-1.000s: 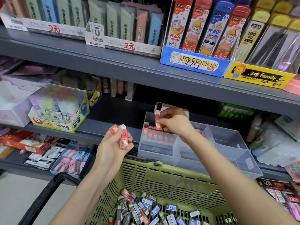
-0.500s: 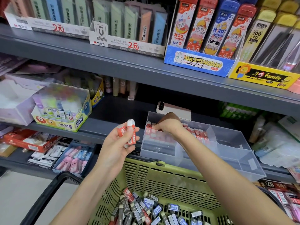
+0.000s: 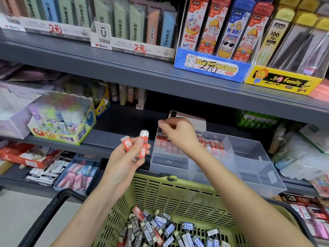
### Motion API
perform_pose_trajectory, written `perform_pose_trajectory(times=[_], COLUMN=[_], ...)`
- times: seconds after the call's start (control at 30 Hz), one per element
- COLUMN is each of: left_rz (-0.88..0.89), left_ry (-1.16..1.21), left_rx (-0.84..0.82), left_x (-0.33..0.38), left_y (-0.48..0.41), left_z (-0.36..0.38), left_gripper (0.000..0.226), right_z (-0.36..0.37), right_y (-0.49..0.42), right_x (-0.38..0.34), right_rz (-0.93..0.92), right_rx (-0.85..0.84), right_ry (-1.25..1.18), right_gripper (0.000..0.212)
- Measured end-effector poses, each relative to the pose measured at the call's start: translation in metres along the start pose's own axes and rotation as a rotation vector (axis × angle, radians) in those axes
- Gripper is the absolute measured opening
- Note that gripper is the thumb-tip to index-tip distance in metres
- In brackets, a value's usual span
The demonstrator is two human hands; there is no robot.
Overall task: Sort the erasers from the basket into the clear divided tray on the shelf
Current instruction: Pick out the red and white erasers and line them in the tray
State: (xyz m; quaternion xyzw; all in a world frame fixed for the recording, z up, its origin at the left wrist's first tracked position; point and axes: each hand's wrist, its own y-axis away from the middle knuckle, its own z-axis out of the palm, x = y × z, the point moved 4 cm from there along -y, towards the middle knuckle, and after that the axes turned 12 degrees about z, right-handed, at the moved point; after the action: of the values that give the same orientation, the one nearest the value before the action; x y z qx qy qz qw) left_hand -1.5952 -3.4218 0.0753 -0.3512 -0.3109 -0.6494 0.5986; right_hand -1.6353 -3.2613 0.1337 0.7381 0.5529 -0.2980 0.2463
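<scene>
Since the earlier frame the right hand (image 3: 178,134) has come up out of the clear divided tray (image 3: 249,157) and drifted left toward the left hand (image 3: 124,159), likely to fetch the next piece; no eraser shows in it, but its fingers are blurred, so I cannot tell whether they are closed. The left hand grasps two red erasers (image 3: 142,147) between thumb and fingers, held up just left of the tray as a ready supply. Both stand on end with the long axis near vertical and the white tip up, the left one tilted slightly left. In the tray's left compartment the placed erasers (image 3: 211,145) stand upright in a row running left to right, packed so the labels line up. Nearer, the green basket (image 3: 169,191) sits just below the shelf edge, its loose erasers (image 3: 160,227) lying flat and pointing every way, so most of the sorting looks undone
</scene>
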Motion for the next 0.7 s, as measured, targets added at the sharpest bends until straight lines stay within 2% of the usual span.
perform_pose_trajectory(times=[0.07, 0.13, 0.2, 0.27, 0.33, 0.4, 0.47, 0.57, 0.63, 0.7], left_rz=[-0.004, 0.003, 0.011, 0.009, -0.009, -0.029, -0.032, -0.026, -0.022, 0.004], left_ry=[-0.008, -0.032, -0.043, -0.024, 0.027, 0.127, 0.242, 0.332, 0.311, 0.234], left_rx=[-0.056, -0.114, -0.129, -0.105, -0.07, -0.058, -0.062, -0.076, -0.078, -0.073], left_x=[0.0, 0.0, -0.001, -0.002, -0.003, -0.004, -0.004, -0.003, -0.004, -0.005], left_y=[0.0, 0.002, 0.002, 0.001, -0.001, -0.002, -0.002, -0.003, -0.003, -0.004], left_z=[0.003, 0.006, 0.007, 0.006, 0.004, 0.004, 0.003, 0.003, 0.002, 0.001], left_gripper=[0.019, 0.019, 0.019, 0.021, 0.032, 0.045, 0.05, 0.043, 0.037, 0.035], right_z=[0.0, 0.003, 0.002, -0.006, -0.023, -0.037, -0.036, -0.022, -0.015, -0.009], right_y=[0.024, 0.038, 0.039, 0.032, 0.015, -0.002, -0.013, -0.023, -0.027, -0.032], right_x=[-0.015, -0.02, -0.016, -0.01, 0.003, 0.019, 0.032, 0.04, 0.041, 0.041], right_rz=[-0.075, -0.132, -0.113, -0.032, 0.07, 0.162, 0.248, 0.343, 0.36, 0.389], right_rx=[-0.278, -0.394, -0.401, -0.388, -0.229, -0.042, 0.003, -0.069, -0.128, -0.151], right_ry=[-0.274, -0.269, -0.316, -0.495, -0.595, -0.505, -0.36, -0.177, -0.089, -0.108], right_gripper=[0.013, 0.011, 0.012, 0.008, 0.008, 0.01, 0.006, 0.024, 0.025, 0.017])
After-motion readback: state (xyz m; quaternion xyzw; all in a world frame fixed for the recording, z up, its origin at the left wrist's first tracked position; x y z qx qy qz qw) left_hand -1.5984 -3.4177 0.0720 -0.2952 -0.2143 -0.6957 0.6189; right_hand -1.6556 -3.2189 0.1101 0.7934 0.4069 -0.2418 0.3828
